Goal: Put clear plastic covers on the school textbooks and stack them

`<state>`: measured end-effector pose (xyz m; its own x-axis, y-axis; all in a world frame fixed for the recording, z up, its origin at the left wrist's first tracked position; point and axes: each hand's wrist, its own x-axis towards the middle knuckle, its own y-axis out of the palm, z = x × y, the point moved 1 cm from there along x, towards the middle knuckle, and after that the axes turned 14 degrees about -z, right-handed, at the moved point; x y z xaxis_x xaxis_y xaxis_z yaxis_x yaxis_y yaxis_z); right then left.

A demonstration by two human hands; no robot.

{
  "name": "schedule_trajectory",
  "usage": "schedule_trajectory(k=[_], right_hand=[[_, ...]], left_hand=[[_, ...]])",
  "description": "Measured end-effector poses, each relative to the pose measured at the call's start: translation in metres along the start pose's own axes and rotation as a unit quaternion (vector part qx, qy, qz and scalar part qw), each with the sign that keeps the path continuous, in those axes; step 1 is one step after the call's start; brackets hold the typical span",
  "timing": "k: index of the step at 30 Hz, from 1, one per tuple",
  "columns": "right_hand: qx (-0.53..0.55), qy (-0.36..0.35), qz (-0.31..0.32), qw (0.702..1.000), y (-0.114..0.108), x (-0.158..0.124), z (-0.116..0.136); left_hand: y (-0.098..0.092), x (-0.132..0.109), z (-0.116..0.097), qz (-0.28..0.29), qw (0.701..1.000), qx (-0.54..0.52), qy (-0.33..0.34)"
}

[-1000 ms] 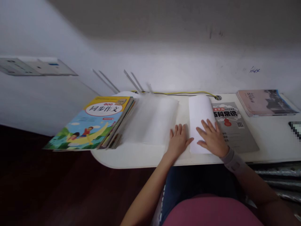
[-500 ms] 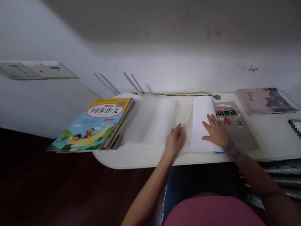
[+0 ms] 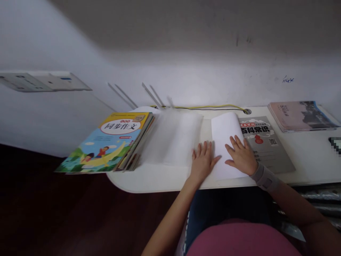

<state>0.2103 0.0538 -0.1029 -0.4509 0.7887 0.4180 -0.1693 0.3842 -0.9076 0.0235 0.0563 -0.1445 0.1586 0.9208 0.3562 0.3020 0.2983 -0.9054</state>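
White paper (image 3: 223, 142) under the right hand (image 3: 239, 156)

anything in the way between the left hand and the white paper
Nothing visible stands in the way: the left hand lies flat on the white desk, its thumb reaching the edge of the white paper sheet. The right hand rests on the sheet's other side.
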Motion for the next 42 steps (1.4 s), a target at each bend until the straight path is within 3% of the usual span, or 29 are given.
schedule_trajectory(k=[8, 12, 16, 34, 42], right_hand=[[-0.028, -0.014, 0.049, 0.998, -0.006, 0.015, -0.001], [-0.021, -0.063, 0.084, 0.994, 0.007, 0.047, -0.014], [-0.049, -0.036, 0.126, 0.99, 0.022, 0.067, -0.029], [-0.036, -0.035, 0.136, 0.989, 0.027, 0.06, -0.018], [-0.033, -0.033, 0.138, 0.989, 0.027, 0.06, -0.018]], left_hand=[[-0.002, -0.002, -0.003, 0.004, 0.998, 0.052, 0.038], [-0.004, -0.002, -0.005, 0.0, 0.997, 0.056, 0.046], [-0.003, -0.003, -0.005, -0.004, 0.997, 0.065, 0.048], [0.001, -0.004, 0.0, 0.006, 0.999, 0.038, 0.032], [0.003, -0.007, -0.001, -0.001, 0.998, -0.018, 0.057]])
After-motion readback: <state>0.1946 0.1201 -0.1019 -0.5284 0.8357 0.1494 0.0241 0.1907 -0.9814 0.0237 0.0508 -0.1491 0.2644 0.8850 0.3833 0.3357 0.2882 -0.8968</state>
